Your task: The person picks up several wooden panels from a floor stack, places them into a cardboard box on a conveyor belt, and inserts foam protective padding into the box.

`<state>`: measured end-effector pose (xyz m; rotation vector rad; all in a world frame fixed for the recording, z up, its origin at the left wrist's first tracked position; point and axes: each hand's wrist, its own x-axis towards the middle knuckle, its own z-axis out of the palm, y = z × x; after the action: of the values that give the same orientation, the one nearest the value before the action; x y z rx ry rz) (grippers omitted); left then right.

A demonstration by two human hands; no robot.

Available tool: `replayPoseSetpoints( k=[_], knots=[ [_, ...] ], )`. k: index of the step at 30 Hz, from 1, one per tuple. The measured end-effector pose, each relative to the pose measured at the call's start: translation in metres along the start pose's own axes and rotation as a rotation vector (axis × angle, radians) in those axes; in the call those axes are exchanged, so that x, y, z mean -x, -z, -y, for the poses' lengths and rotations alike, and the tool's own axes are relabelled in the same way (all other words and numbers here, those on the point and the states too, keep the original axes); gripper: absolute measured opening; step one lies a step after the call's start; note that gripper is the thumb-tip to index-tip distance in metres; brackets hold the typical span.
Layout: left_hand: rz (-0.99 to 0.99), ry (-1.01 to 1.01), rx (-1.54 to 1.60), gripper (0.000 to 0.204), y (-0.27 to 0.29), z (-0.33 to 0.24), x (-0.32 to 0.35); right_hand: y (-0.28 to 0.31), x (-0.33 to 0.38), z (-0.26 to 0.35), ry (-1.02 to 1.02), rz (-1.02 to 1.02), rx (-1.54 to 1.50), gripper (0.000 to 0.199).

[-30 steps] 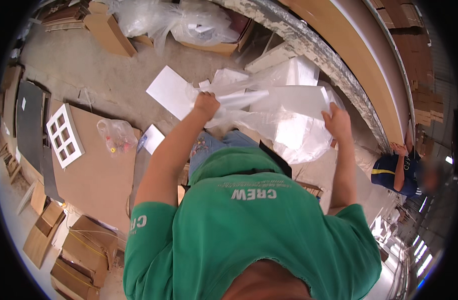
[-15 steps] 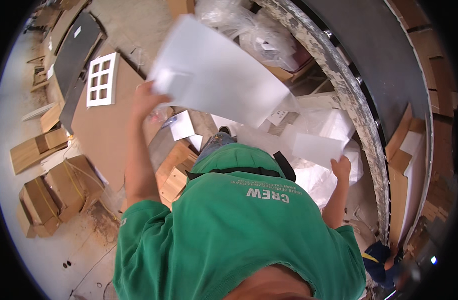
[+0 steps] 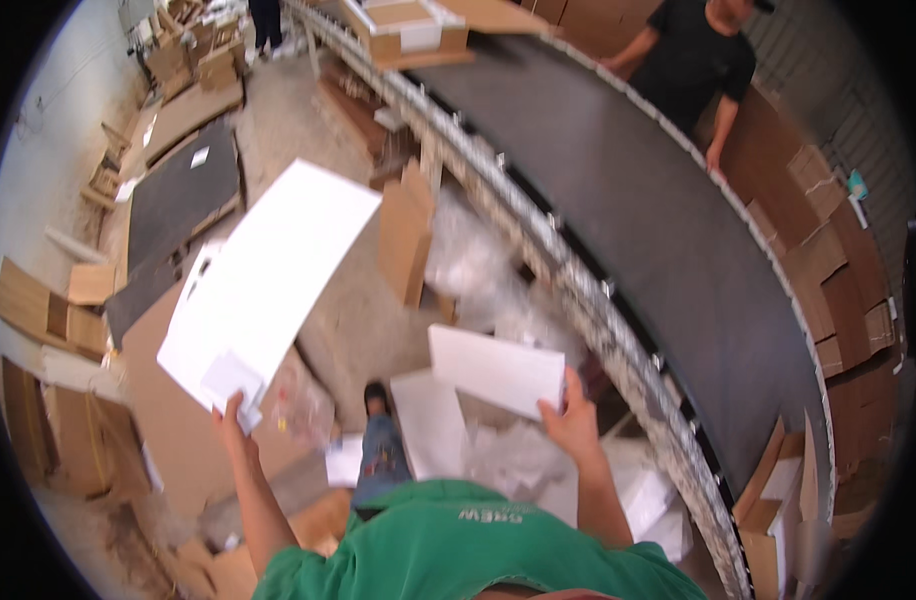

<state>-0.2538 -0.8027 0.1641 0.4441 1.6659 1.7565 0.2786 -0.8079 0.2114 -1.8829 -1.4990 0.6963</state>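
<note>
My left hand (image 3: 236, 415) is closed on the near corner of a large white sheet (image 3: 283, 270), which stretches away from me to the left of my body. A smaller white piece (image 3: 233, 378) lies over that corner, pinched in the same grip. On the right, my right hand (image 3: 575, 425) grips one end of a white rectangular panel (image 3: 493, 368), thumb against its lower edge. The panel is held above the clutter, its other end pointing left. The large sheet hides part of the brown board beneath it.
A dark conveyor belt (image 3: 618, 190) with a worn frame curves along my right, carrying a cardboard box (image 3: 403, 30). Another person (image 3: 703, 60) stands beyond it. Clear plastic wrap (image 3: 473, 260), a brown carton (image 3: 405, 235) and a white sheet (image 3: 430, 425) are between me and the belt.
My view has swung up, showing more of the belt and a person. The large sheet has turned lengthwise and moved left, over the windowed white panel. The right-hand panel has moved left.
</note>
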Motion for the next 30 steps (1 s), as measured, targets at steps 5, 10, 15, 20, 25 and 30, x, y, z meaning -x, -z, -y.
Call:
replayPoseSetpoints(
  k=[5, 10, 15, 20, 25, 30],
  knots=[
    [-0.044, 0.03, 0.076, 0.042, -0.046, -0.013, -0.127, -0.084, -0.109, 0.069, 0.024, -0.031, -0.19, 0.084],
    [-0.069, -0.039, 0.072, 0.041, -0.068, -0.065, -0.252, -0.128, -0.209, 0.158, 0.174, 0.084, -0.073, 0.043],
    [-0.104, 0.095, 0.406, 0.053, -0.092, -0.056, -0.381, -0.167, -0.31, 0.206, 0.1, -0.079, -0.158, 0.022],
    [-0.082, 0.327, 0.6, 0.048, -0.18, -0.037, -0.476, -0.217, -0.425, 0.221, 0.078, -0.065, -0.053, 0.022],
    [-0.067, 0.271, 0.596, 0.044, -0.222, -0.077, -0.587, -0.332, -0.597, 0.291, 0.079, 0.084, -0.48, 0.029],
    [-0.157, 0.194, 0.564, 0.046, -0.225, -0.143, -0.678, -0.46, -0.738, 0.429, 0.168, 0.323, -0.484, 0.049]
  ],
)
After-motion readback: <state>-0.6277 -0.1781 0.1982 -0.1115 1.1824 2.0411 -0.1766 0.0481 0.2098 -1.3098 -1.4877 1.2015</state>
